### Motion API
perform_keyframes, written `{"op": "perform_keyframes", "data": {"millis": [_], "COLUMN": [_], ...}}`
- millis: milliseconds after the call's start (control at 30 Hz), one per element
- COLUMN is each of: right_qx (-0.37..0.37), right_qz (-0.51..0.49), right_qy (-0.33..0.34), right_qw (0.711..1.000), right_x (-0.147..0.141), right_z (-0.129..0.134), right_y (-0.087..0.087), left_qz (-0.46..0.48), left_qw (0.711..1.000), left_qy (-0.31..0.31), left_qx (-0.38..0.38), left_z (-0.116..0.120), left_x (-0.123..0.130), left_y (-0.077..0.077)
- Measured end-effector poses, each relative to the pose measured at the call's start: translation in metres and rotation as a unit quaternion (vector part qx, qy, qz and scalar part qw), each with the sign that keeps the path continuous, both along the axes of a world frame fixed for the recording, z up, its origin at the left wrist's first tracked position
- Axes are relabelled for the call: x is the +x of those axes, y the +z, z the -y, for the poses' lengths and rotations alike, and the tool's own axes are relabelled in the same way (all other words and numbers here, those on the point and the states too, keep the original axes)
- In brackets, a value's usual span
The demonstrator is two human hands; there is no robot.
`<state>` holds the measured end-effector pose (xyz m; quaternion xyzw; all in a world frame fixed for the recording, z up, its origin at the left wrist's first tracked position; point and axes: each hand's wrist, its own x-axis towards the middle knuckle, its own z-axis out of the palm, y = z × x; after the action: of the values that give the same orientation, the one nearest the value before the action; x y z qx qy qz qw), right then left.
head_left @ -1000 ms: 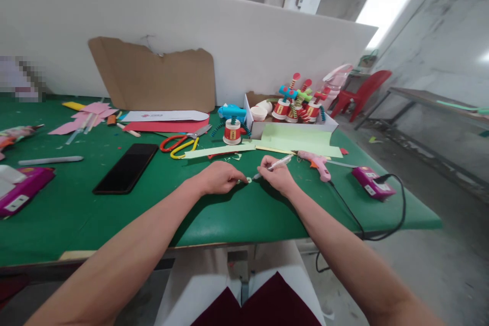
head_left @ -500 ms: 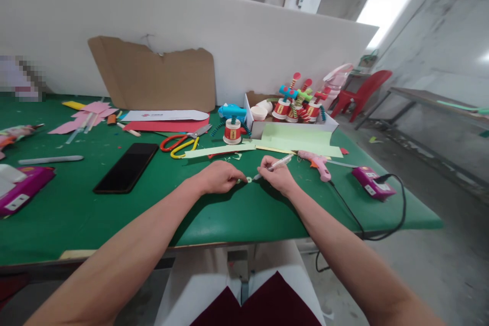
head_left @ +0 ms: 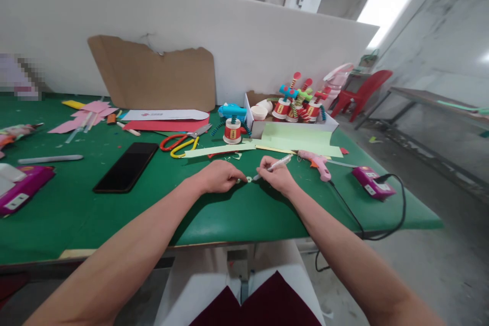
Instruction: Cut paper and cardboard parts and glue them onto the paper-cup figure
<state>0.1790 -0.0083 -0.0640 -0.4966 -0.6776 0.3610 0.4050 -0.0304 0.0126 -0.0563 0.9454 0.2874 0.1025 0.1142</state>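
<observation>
My right hand (head_left: pixel 275 174) is closed around a whitish pen (head_left: pixel 280 162), whose tip points left at a tiny pale green paper piece (head_left: pixel 249 179) on the green table (head_left: pixel 229 219). From the other side, my left hand (head_left: pixel 219 177) has its index finger stretched to the edge of that piece, with its other fingers curled; whether they hold anything is hidden. Just beyond the hands lie a long pale green strip (head_left: pixel 217 151) and scissors with red and yellow handles (head_left: pixel 178 143). A red and white cup figure with a blue top (head_left: pixel 232 130) stands behind the strip.
A pink glue gun (head_left: pixel 316 162) lies right of my right hand, its cord near a purple power strip (head_left: pixel 372 182). On the left are a black phone (head_left: pixel 126 168) and another purple strip (head_left: pixel 28 188). A white box (head_left: pixel 298 129) of cup figures stands behind.
</observation>
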Motion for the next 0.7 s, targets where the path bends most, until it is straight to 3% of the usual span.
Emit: {"op": "perform_keyframes", "data": {"millis": [700], "right_qx": [-0.005], "right_qz": [0.0], "right_qy": [0.012], "right_qw": [1.0], "right_x": [-0.0018], "right_z": [0.0006], "right_y": [0.0013], "left_qz": [-0.002], "left_qw": [1.0], "left_qy": [0.002], "left_qx": [-0.012], "left_z": [0.0006], "left_x": [0.0004], "left_y": [0.0034]}}
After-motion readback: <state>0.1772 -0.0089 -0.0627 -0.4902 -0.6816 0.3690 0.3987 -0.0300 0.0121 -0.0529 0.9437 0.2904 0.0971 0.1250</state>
